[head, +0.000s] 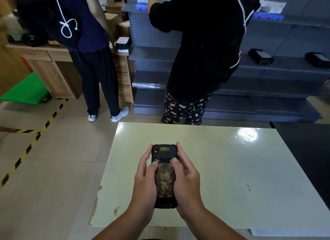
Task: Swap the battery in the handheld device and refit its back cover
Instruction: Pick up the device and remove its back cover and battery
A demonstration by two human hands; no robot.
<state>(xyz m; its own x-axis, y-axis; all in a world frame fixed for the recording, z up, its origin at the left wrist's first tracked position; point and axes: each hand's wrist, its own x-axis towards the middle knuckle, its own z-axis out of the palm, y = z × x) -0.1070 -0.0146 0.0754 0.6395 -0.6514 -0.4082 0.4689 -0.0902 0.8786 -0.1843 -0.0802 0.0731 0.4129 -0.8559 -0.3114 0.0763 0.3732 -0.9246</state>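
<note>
A black handheld device point(164, 153) is held back side up over the pale table point(232, 177), between both hands. Its back cover point(165, 180) is worn, mottled brown and yellow, and lies in place on the body. My left hand point(145, 182) grips the left side, its thumb on the small latch at the cover's upper left corner. My right hand point(185, 180) grips the right side, thumb on the latch at the upper right corner. A yellow label and a window show near the device's top. No loose battery is in view.
Two persons stand just beyond the table's far edge, one point(89, 43) at a wooden desk point(59, 68), the other point(200, 48) at grey shelving point(267, 89) with black devices on it. Hazard tape point(30, 145) runs across the floor on the left. A dark surface point(307, 150) adjoins on the right.
</note>
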